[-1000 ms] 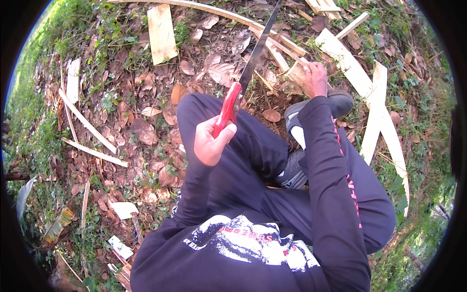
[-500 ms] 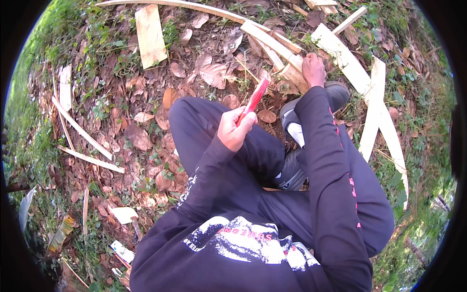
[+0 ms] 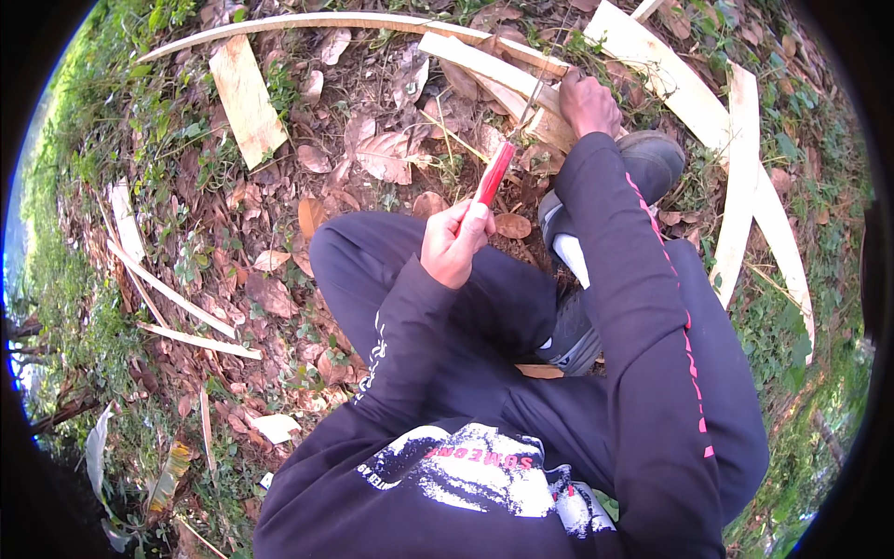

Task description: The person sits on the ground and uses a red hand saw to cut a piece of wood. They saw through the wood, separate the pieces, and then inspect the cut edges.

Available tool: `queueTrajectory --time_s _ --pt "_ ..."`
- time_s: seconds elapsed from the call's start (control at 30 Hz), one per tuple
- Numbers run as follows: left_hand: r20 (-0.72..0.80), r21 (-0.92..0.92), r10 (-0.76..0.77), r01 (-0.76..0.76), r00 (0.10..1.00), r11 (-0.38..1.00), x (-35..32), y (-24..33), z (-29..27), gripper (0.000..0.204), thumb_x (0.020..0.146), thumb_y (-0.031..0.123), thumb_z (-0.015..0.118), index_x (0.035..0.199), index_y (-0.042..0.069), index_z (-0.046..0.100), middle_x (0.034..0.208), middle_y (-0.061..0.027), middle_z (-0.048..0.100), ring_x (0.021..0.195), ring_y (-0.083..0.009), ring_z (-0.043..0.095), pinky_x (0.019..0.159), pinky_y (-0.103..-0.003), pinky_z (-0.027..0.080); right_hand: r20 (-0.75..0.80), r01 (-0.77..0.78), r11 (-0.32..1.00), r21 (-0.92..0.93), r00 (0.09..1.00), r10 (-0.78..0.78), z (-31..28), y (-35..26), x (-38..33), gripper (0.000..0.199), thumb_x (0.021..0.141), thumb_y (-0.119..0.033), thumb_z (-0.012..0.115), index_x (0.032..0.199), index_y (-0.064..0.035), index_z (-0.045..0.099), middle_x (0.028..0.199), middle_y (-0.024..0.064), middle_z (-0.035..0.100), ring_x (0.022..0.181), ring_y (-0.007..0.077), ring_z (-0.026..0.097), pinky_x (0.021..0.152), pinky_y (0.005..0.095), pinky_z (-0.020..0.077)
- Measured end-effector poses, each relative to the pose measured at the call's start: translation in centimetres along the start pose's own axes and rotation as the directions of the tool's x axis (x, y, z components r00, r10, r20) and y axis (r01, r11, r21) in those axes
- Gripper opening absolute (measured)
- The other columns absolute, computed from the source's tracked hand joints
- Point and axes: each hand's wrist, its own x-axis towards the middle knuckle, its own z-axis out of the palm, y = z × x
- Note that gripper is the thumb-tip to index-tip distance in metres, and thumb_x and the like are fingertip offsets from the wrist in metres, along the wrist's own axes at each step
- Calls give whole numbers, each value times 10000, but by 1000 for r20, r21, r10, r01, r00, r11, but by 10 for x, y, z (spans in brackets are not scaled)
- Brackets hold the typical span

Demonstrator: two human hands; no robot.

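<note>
My left hand [image 3: 454, 244] is closed around the red handle [image 3: 494, 174] of a tool held in front of my bent knee. A thin metal blade [image 3: 532, 101], seen almost edge-on, runs up and away from the handle across a pale wooden strip [image 3: 489, 62]. Closed at the right end of that strip, beside my shoe, is my right hand [image 3: 589, 105]; its fingertips are partly hidden. Below the strip lies a broader piece of wood [image 3: 549, 132], close to the right wrist.
A long curved strip [image 3: 307, 20] lies along the far side. Crossed planks [image 3: 740, 177] lie to the right, and a short board [image 3: 248, 101] at the far left. Thin slats [image 3: 177, 291] rest on leaf litter and grass. My shoe [image 3: 649, 168] sits by the right hand.
The view has shifted slightly. The tool has turned, so its thin blade now shows across the wooden strip. Both hands keep their hold, and the right has moved a little left and up.
</note>
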Motion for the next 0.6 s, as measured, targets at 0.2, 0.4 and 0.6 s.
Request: queueTrajectory --time_s 0.2,0.4,0.6 --pt "6 38 -26 25 1000 999 11 3 -1 356 1026 257 453 830 -17 569 596 59 400 539 -23 303 508 -208 221 3 18 1000 0 1000 -18 0 0 9 627 944 -461 307 1130 22 662 1178 272 622 1117 424 588 969 445 434" --pt "-19 92 -31 33 999 995 5 -1 1 321 1014 234 479 830 -9 579 602 62 415 546 -23 320 508 -213 244 -94 -3 1000 -23 996 0 8 3 6 548 917 -428 376 1048 -14 711 1103 235 666 1056 398 631 932 433 466" --pt "-104 543 146 -67 984 837 -8 16 30 267 965 199 546 899 -44 633 565 -38 496 517 -98 449 519 -284 391 -73 -2 999 -48 997 -2 11 6 4 526 908 -392 372 1062 -17 707 1122 239 657 1080 391 623 940 429 461"
